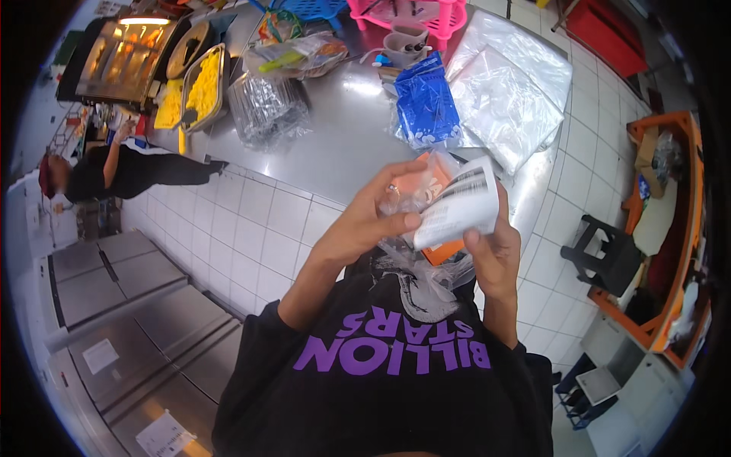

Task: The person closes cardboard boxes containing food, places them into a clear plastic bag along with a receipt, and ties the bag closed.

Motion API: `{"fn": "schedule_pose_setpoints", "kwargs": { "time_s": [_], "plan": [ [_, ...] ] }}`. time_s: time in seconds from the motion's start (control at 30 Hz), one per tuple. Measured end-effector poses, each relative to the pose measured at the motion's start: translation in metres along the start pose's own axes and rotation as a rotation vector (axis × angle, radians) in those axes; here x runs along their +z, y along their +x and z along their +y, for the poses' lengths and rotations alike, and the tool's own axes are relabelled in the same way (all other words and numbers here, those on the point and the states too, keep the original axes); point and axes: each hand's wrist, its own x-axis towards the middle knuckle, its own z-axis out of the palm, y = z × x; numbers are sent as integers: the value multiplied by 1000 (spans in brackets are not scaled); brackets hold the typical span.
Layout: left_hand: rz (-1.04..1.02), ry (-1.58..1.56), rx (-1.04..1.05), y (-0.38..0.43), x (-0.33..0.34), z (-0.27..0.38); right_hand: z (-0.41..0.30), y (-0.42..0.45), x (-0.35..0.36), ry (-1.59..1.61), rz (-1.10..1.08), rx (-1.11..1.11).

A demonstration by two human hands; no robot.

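Note:
Both hands are raised over my lap at the front edge of a steel table (337,120). My left hand (365,211) grips a clear plastic bag (391,200) with an orange packet or box (417,174) inside; its thumb touches the lower corner of a curled white paper slip (465,208). My right hand (497,251) pinches that slip along its right side, thumb in front. Print covers the slip. It hides part of the orange thing, whose lower corner shows beneath. Loose plastic hangs down in front of my black shirt.
A blue plastic packet (427,103) and stacked clear bags (508,91) lie ahead on the table. Left of them are wrapped containers (268,108) and a metal tray of yellow food (204,85). Another person (125,168) stands at far left. A black stool (605,254) is to the right.

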Motion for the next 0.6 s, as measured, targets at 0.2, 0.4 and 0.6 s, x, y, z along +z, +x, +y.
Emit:
{"fn": "schedule_pose_setpoints", "kwargs": {
  "time_s": [0.2, 0.4, 0.6],
  "plan": [
    [60, -53, -30, -10, 0, 18, -10, -11, 7, -490, 24, 228],
    [126, -6, 20, -7, -3, 8, -5, -17, 13, -740, 69, 185],
    [111, 171, -4, -4, -13, 9, 1, -18, 28, -355, 118, 81]
  ]
}}
